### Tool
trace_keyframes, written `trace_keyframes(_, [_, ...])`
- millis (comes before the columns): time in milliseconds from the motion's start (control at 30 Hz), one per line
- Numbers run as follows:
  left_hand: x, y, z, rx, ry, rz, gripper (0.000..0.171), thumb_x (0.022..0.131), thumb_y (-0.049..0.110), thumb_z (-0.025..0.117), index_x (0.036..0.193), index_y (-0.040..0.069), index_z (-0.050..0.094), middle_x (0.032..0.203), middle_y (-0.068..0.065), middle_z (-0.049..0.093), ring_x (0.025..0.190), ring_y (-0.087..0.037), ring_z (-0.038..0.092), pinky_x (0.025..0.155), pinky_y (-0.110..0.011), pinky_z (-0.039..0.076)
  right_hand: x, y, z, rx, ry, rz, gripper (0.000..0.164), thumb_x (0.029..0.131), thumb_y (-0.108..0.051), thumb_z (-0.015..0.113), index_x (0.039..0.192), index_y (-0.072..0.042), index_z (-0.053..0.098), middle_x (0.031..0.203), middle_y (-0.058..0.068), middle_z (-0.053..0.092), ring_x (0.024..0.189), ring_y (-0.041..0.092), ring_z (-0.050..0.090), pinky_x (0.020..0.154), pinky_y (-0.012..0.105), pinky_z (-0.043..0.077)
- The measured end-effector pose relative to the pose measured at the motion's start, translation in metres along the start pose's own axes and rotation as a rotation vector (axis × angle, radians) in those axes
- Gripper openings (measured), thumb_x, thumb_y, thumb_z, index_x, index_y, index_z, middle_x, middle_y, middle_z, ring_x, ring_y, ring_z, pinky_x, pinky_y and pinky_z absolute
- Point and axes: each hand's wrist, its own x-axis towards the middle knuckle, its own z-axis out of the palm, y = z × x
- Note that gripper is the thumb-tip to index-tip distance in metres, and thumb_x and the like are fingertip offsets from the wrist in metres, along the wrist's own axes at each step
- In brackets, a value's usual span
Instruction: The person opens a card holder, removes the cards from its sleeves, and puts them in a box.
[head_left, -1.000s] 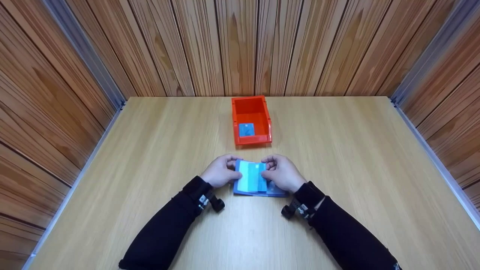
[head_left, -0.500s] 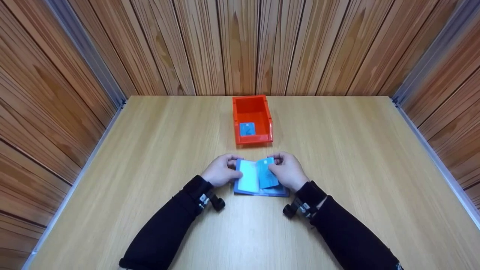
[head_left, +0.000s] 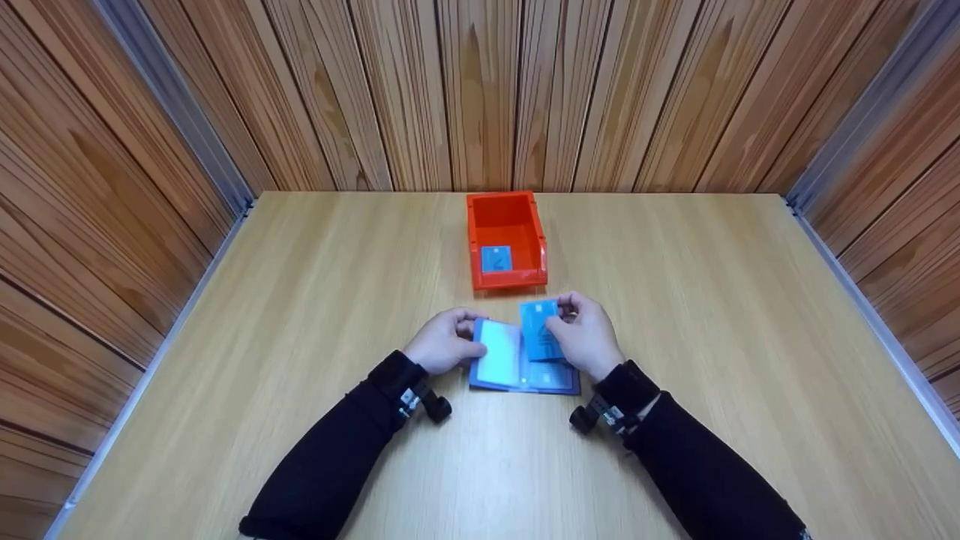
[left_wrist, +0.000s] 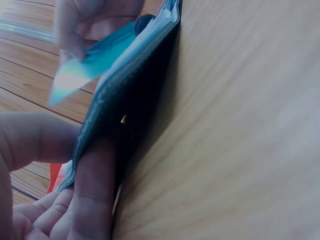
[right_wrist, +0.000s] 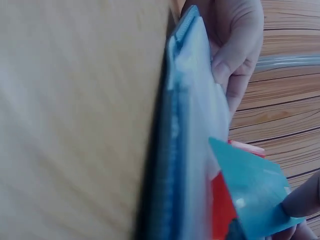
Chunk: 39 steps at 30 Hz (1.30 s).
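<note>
One blue card (head_left: 538,330) is pinched near its right edge in the grip of the right hand (head_left: 586,337); the left hand (head_left: 444,345) pinches the left side of an open holder (head_left: 516,367) on the table (head_left: 675,300). Over the last second the card has moved from the holder's middle to its right half's far edge, so it seems loose from any pocket. A similar card (head_left: 496,259) lies in the red bin (head_left: 510,280).

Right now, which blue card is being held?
The pinched card in the right hand, partly over the booklet; another blue card lies in the red bin, no hand on it.
</note>
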Motion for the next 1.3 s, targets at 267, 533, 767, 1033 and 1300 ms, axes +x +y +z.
trace_keyframes(267, [-0.005, -0.001, -0.003, 0.033, 0.021, -0.017, 0.053, 0.083, 0.007, 0.074, 0.131, 0.015, 0.056, 0.106, -0.004, 0.069, 0.091, -0.019, 0.065, 0.075, -0.031, 0.057, 0.008, -0.039, -0.009, 0.069, 0.043, -0.096, 0.018, 0.093, -0.01, 0.06, 0.11, -0.015, 0.063, 0.099, 0.01, 0.056, 0.092, 0.027, 0.051, 0.076, 0.036, 0.045])
trace_keyframes(533, [-0.004, -0.001, -0.004, 0.06, 0.01, -0.006, 0.053, 0.083, 0.009, 0.075, 0.132, 0.016, 0.056, 0.106, -0.005, 0.068, 0.091, -0.019, 0.063, 0.075, -0.031, 0.056, 0.053, -0.085, -0.011, 0.096, 0.081, -0.175, 0.013, 0.097, -0.012, 0.058, 0.109, -0.016, 0.056, 0.1, 0.007, 0.053, 0.094, 0.024, 0.052, 0.077, 0.036, 0.05])
trace_keyframes(767, [-0.004, 0.002, -0.003, 0.033, 0.01, 0.001, 0.055, 0.082, 0.005, 0.073, 0.133, 0.011, 0.055, 0.102, -0.006, 0.067, 0.086, -0.018, 0.064, 0.072, -0.03, 0.057, 0.098, -0.108, -0.006, -0.009, 0.097, -0.162, 0.011, 0.099, -0.015, 0.055, 0.109, -0.018, 0.054, 0.096, 0.005, 0.053, 0.09, 0.023, 0.052, 0.074, 0.032, 0.048])
trace_keyframes(1033, [-0.003, 0.003, -0.002, 0.016, 0.0, -0.001, 0.055, 0.082, 0.004, 0.073, 0.133, 0.012, 0.054, 0.1, -0.006, 0.066, 0.084, -0.018, 0.063, 0.07, -0.029, 0.056, 0.122, -0.102, 0.007, -0.087, 0.098, -0.102, 0.011, 0.099, -0.014, 0.055, 0.109, -0.018, 0.057, 0.093, 0.005, 0.052, 0.087, 0.022, 0.051, 0.07, 0.03, 0.045])
trace_keyframes(1300, [-0.002, 0.002, -0.002, 0.033, -0.011, 0.01, 0.056, 0.083, 0.006, 0.072, 0.135, 0.012, 0.053, 0.102, -0.006, 0.067, 0.087, -0.017, 0.062, 0.072, -0.028, 0.054, 0.13, -0.079, 0.021, -0.242, 0.064, -0.104, 0.012, 0.097, -0.012, 0.057, 0.108, -0.016, 0.058, 0.095, 0.004, 0.051, 0.09, 0.021, 0.05, 0.074, 0.029, 0.041])
